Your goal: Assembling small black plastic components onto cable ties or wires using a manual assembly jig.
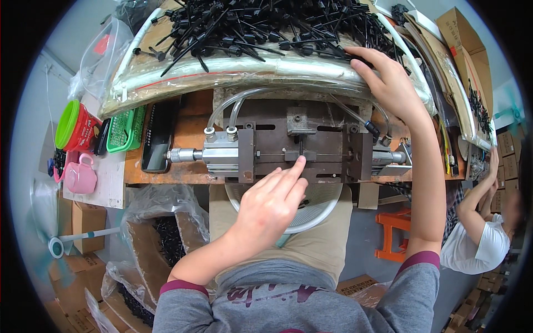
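1. The left hand point(269, 205) reaches over the bench's point(191, 119) front edge, index finger point(297, 167) stretched out and the others partly bent; its tip meets a thin black piece point(301, 149) or ends just beside it.
2. That piece stands in the middle of a dark metal fixture point(272, 139), midway along the bench's front edge. Whether the left fingers grip anything, I cannot tell.
3. The right hand point(391, 83) is at the front edge of a tray point(222, 72), near its right corner. Thumb and index are narrowly parted beside a pile of black pieces point(239, 33); I cannot tell if they hold one.
4. The tray lies along the back of the bench. Clear hoses point(224, 105) run to a silver cylinder point(220, 154) on the fixture's left.
5. Toward the bench's left end are a green basket point(116, 133) and a pink cup point(81, 175).
6. A white basket point(327, 208) sits below the front edge, at the person's lap.
7. Off the right end, another person point(480, 244) wears white.
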Demonstrator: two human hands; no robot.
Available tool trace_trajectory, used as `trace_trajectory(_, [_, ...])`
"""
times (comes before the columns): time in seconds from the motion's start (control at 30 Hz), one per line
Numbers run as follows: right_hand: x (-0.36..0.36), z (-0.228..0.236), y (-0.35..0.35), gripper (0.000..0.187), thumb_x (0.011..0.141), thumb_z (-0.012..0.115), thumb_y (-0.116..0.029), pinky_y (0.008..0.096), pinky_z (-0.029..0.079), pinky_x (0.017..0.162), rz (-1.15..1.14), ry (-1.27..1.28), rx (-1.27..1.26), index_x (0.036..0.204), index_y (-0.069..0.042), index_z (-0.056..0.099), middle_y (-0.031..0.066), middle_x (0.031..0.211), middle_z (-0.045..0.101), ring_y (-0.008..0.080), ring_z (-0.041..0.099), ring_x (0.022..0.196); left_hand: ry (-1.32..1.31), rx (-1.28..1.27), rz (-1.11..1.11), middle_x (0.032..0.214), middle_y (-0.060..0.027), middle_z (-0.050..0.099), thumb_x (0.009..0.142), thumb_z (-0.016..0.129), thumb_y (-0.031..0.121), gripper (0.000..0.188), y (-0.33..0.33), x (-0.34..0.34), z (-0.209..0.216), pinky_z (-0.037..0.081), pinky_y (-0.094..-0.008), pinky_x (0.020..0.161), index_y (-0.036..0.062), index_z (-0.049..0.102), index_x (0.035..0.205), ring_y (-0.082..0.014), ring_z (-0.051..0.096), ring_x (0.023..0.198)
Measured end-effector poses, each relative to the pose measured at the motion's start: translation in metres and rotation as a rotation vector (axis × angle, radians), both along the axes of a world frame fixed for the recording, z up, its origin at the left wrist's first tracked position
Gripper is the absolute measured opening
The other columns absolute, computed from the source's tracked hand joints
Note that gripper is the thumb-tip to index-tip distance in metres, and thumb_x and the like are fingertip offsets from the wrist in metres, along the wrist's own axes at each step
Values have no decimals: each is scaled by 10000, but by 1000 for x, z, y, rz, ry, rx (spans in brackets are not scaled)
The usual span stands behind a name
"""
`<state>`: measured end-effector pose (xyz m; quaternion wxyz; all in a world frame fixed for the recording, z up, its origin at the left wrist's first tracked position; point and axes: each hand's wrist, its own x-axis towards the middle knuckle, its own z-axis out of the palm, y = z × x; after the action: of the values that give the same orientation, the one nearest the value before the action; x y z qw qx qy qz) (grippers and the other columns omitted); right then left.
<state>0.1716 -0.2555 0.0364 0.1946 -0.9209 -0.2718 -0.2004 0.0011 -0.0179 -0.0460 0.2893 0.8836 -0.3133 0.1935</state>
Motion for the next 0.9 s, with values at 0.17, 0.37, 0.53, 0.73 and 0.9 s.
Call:
trace_trajectory(0.17, [-10, 4, 3, 262, 937, 583, -88, 383, 484, 878, 71, -154, -189, 1176, 1, 640, 152, 982, 626, 317, 600, 972, 8, 69, 23, 1255, -182, 643, 713, 787, 74, 246, -3, 5, -1, 576, -340, 745, 26, 658, 917, -279, 704, 795])
trace_trajectory(0.37, [-10, -3, 1, 235, 919, 598, -36, 350, 494, 765, 90, -320, -86, 1147, -10, 651, 115, 944, 599, 267, 605, 823, 14, 135, 41, 1263, -159, 647, 723, 785, 94, 229, -1, 3, 0, 546, -309, 617, 43, 673, 917, -221, 680, 661])
trace_trajectory(0.53, [-14, 10, -16, 272, 910, 642, -71, 240, 418, 655, -39, 12, 308, 1174, -32, 690, 25, 800, 606, 96, 522, 712, 23, 130, 33, 1238, -148, 661, 739, 791, 122, 246, 0, 3, 6, 538, -295, 599, 44, 683, 946, -198, 672, 644])
trace_trajectory(0.73, [-37, 15, -21, 343, 948, 626, -96, 205, 465, 720, 58, 466, 1050, 1257, 54, 615, 60, 984, 655, 74, 574, 798, -48, -338, -3, 1159, -157, 683, 719, 844, 115, 342, -12, 12, 28, 551, -285, 604, 34, 700, 1018, -173, 683, 708])
trace_trajectory(0.9, [-106, -18, 54, 353, 961, 611, -70, 234, 528, 753, 128, 515, 1296, 1289, 54, 575, 133, 1130, 659, 123, 639, 878, -340, -408, 58, 1032, -132, 685, 700, 864, 77, 448, -23, 20, 31, 559, -332, 690, 9, 671, 1098, -236, 677, 831])
